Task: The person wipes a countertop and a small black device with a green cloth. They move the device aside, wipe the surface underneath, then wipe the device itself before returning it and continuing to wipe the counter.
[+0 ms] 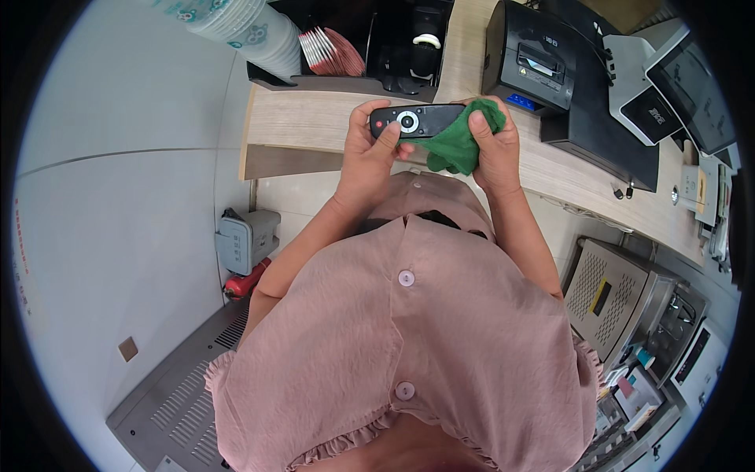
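Note:
A black remote control (436, 120) with a white ring of buttons and a red button lies level above the counter's near edge. My left hand (371, 141) grips its left end, thumb beside the button ring. In my right hand (498, 144) is a green cloth (454, 144), pinched under the thumb. The cloth wraps the remote's right end and hangs below it. That end of the remote is hidden by the cloth and my fingers.
On the wooden counter (301, 121) stand a black organizer (354, 85) with stacked plastic cups (268, 44) and red-and-white packets (333, 53), a black printer (531, 65), a black cash drawer (607, 141) and a screen terminal (655, 106). A grey bin (248, 239) and red fire extinguisher (245, 283) are at lower left.

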The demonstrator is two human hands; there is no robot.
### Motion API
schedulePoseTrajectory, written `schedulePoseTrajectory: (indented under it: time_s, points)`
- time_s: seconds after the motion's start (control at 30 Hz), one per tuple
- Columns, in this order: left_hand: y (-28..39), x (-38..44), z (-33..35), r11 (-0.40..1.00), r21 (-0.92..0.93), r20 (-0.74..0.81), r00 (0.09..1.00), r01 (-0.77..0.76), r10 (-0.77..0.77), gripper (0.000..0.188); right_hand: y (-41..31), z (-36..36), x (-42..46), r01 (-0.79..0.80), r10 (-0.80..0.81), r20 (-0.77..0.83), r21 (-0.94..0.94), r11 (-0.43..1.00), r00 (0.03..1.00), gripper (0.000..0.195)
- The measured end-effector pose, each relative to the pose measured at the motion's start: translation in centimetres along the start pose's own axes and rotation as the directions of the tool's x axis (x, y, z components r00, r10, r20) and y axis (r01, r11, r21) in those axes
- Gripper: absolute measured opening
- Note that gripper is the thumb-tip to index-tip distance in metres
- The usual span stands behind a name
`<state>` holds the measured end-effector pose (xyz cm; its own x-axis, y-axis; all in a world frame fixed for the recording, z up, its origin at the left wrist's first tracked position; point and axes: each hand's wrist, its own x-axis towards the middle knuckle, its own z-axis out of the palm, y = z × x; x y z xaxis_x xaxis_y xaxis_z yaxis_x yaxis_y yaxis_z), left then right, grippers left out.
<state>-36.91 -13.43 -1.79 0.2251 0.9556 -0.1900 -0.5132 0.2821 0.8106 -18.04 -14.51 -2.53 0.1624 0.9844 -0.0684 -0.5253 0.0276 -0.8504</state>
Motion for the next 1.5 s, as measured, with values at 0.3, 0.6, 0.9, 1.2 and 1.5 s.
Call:
schedulePoseTrajectory:
  time_s: [0.3, 0.6, 0.9, 1.2, 1.5]
  points:
    - [-0.7, 1.3, -1.9, 0.973, -0.218, 0.054, 0.996, 0.077, -0.066, 0.010, 0.0, 0.6, -0.4, -0.023, 0.033, 0.095, -0.101, 0.995, 0.995, 0.025]
    - [0.1, 0.8, -1.0, 0.929, -0.333, 0.046, 0.987, 0.160, -0.154, 0.038, -1.2, 0.6, -0.3, -0.052, 0.052, -0.004, 0.073, 0.996, 0.999, 0.021]
    - [-0.3, 1.2, -1.5, 0.939, -0.292, 0.115, 0.981, 0.181, -0.154, 0.041, -3.4, 2.8, -2.3, 0.057, 0.034, 0.253, -0.345, 0.937, 0.967, 0.039]
    - [-0.9, 0.7, -0.3, 0.911, -0.208, -0.003, 0.931, 0.357, -0.365, 0.032, -1.1, 5.6, -0.8, 0.502, -0.222, 0.450, -0.774, 0.386, 0.865, 0.032]
    - [0.3, 0.7, -1.4, 0.727, -0.433, 0.358, 0.842, 0.533, -0.404, 0.056, -2.5, 3.2, 2.1, 0.078, -0.103, -0.081, -0.270, 0.960, 0.991, 0.045]
